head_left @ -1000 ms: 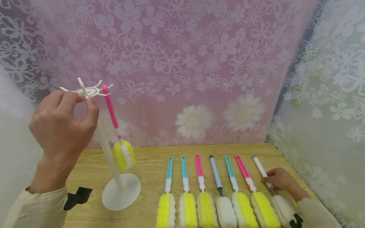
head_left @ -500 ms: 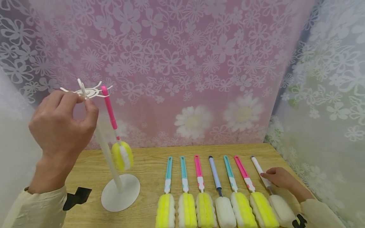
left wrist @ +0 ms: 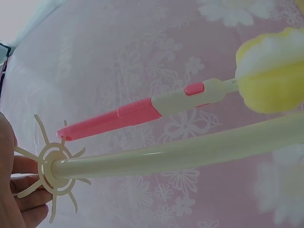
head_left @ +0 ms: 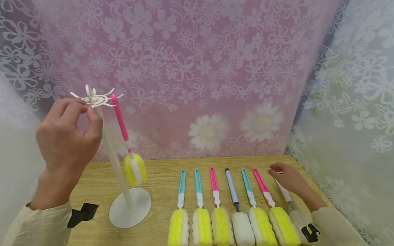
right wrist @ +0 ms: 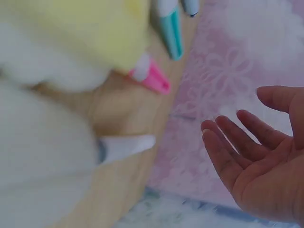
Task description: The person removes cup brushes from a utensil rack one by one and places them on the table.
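Observation:
My left hand (head_left: pixel 69 130) pinches the edge of the hooked top of a cream cup-brush stand (head_left: pixel 111 155). In the left wrist view its fingers lie behind the spoked ring (left wrist: pixel 42 166). From one prong hangs a pink-handled sponge brush (head_left: pixel 120 119), its yellow and white head (left wrist: pixel 275 71) lowest. My right hand (head_left: pixel 290 179) hovers over the handle of the white brush (head_left: pixel 286 195) at the row's right end, hiding the handle's tip in the head view. In the right wrist view that hand (right wrist: pixel 266 166) has loosely bent fingers and holds nothing; the white handle (right wrist: pixel 128 146) lies apart from it.
Several sponge brushes lie in a row on the wooden table (head_left: pixel 160 191), handles away from me, among them a teal one (head_left: pixel 183 184), a pink one (head_left: pixel 214 181) and a blue one (head_left: pixel 232 186). The stand's round base (head_left: pixel 140 212) is left. Floral curtains (head_left: pixel 191 75) hang behind.
My right hand has left the white brush's handle and moved up toward its far end. My left hand has shifted slightly, and the stand's top has turned a little with the hanging brush.

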A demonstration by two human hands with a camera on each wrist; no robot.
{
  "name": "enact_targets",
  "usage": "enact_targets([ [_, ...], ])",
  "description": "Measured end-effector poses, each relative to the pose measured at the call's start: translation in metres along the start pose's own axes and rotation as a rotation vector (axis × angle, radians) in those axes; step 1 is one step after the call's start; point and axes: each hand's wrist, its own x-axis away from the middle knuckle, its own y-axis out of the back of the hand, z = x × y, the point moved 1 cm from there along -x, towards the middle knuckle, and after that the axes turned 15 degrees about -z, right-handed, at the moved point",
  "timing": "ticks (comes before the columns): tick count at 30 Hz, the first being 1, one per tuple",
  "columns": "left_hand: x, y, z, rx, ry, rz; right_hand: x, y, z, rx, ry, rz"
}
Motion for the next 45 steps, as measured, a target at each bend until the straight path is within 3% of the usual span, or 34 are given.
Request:
enact_targets([
  [8,-0.002,0.002,-0.003,-0.083,-0.021,0.022,-0.014,-0.023,0.065,-0.154,0.091,-0.032],
  [17,-0.004,0.004,-0.005,-0.001,0.016,0.047,-0.019,-0.051,0.146,-0.294,0.198,0.08],
  [27,-0.005,0.007,-0.001,0.017,0.009,0.001,-0.026,-0.083,0.217,-0.421,0.287,0.099],
  [35,-0.006,0.006,-0.001,-0.007,-0.05,0.03,-0.021,-0.098,0.269,-0.64,0.281,0.128],
  [45,-0.011,0.009,0.0,-0.008,-0.052,0.09,-0.015,-0.119,0.334,-0.842,0.255,0.147],
])
